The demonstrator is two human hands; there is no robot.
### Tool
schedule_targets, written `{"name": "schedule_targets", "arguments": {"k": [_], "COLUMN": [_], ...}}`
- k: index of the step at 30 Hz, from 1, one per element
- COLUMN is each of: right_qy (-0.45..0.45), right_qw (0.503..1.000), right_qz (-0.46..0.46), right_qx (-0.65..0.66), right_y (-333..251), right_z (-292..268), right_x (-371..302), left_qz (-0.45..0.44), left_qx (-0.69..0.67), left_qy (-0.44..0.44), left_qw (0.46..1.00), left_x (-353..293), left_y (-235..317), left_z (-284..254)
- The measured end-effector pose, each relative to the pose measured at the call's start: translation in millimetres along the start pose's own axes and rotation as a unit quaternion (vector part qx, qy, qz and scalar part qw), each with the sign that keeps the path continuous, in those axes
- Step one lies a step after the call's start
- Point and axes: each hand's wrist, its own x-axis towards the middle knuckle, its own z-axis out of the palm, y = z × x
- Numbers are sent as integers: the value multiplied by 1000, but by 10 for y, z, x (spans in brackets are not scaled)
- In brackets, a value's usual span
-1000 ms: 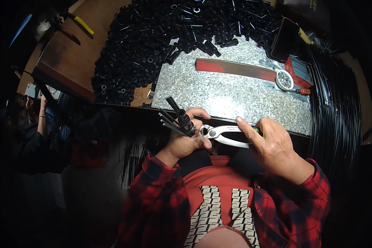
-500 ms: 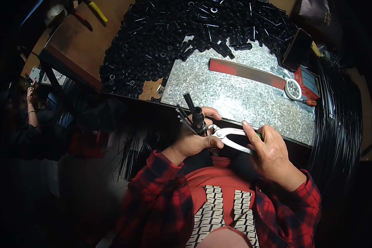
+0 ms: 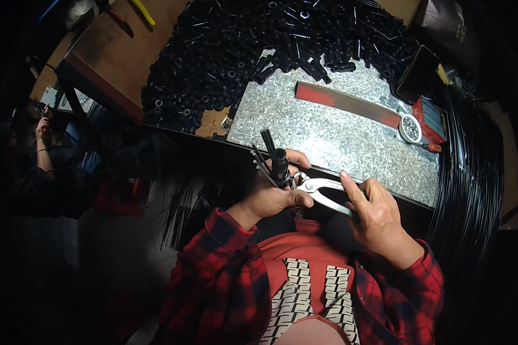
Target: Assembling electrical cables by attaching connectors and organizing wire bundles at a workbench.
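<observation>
1. A dark bag (image 3: pixel 443 26) at the upper right carries a small light mark, too blurred to read; the red box (image 3: pixel 429 123) below it shows plain colour at this size.
2. The left hand (image 3: pixel 266 198) curls round an upright black tube (image 3: pixel 280 164) and several thin black rods (image 3: pixel 267 141), which fan out above its fingers; its thumb reaches toward the head of the pliers.
3. The right hand (image 3: pixel 377 210) is closed about the handles of the silver pliers (image 3: pixel 327 196), its forefinger stretched out; the handles stand spread apart; the head points at the left hand, just beside the tube, and whether it bites on anything I cannot tell.
4. Tube, rods and pliers are all held in front of the near edge of the speckled grey surface (image 3: pixel 339 144).
5. On the surface lie a red and brown strip (image 3: pixel 345 105) and a small white bowl (image 3: pixel 410 129); a heap of black parts (image 3: pixel 213 69) spreads behind; long black wires (image 3: pixel 466 161) hang at the right.
</observation>
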Motion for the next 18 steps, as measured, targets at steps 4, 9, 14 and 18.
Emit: {"name": "schedule_targets", "arguments": {"k": [4,9,14,18], "right_qy": [21,49,60,43], "right_qw": [999,994,990,987], "right_qz": [-11,-29,-37,-54], "right_qx": [-33,-91,-122,-143], "right_y": [27,45,32,24], "right_z": [-4,-39,-140,-213], "right_x": [0,39,73,124], "left_qz": [-2,24,-19,-10], "left_qx": [12,13,22,7], "left_qy": [-4,8,10,37], "left_qw": [1000,1000,1000,999], "left_x": [4,-3,3,-7], "left_y": [18,-26,53,42], "left_z": [2,1,46,83]}}
